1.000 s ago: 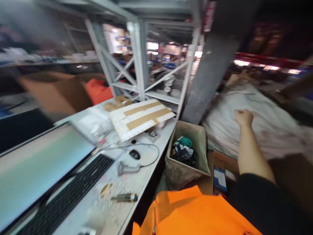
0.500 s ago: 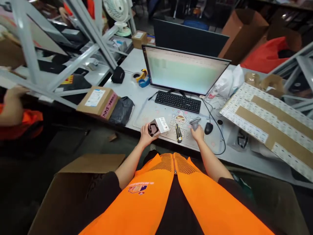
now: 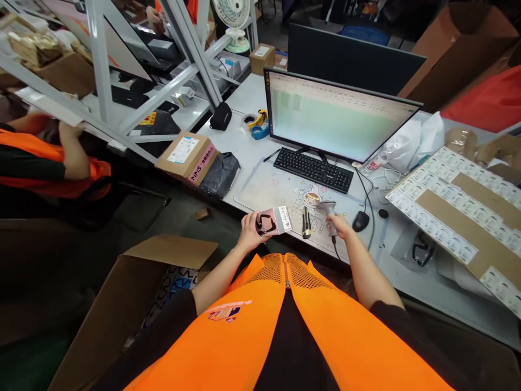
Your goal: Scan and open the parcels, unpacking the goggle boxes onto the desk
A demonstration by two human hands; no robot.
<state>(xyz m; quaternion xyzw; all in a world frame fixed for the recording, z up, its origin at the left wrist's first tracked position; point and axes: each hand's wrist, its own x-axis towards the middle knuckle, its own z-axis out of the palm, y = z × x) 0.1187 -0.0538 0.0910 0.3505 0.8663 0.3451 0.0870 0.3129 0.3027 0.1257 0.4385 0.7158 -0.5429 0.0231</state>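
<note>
My left hand (image 3: 248, 232) is closed round the left end of a small box (image 3: 266, 221), held at the desk's front edge. A black looped shape marks its pinkish face, and a white label (image 3: 284, 218) covers the right side. In my right hand (image 3: 341, 226) is a grey barcode scanner (image 3: 328, 207), gripped by its handle with the head turned left and a cable hanging below. Between the two hands a black and yellow utility knife (image 3: 306, 222) lies on the clear desk mat (image 3: 260, 190), which has a cartoon drawing.
Behind are a keyboard (image 3: 313, 170) and a lit monitor (image 3: 337, 117); a mouse (image 3: 361, 221) sits right. A taped cardboard sheet (image 3: 443, 217) covers the right side. A carton (image 3: 187, 157) and black bag (image 3: 221, 175) stand left. An open box (image 3: 109, 304) is below; another person's arm (image 3: 73, 149) shows far left.
My right hand has raised the scanner, and its cable now shows. The box in my left hand has turned so its label faces more to the right. The view has shifted left.
</note>
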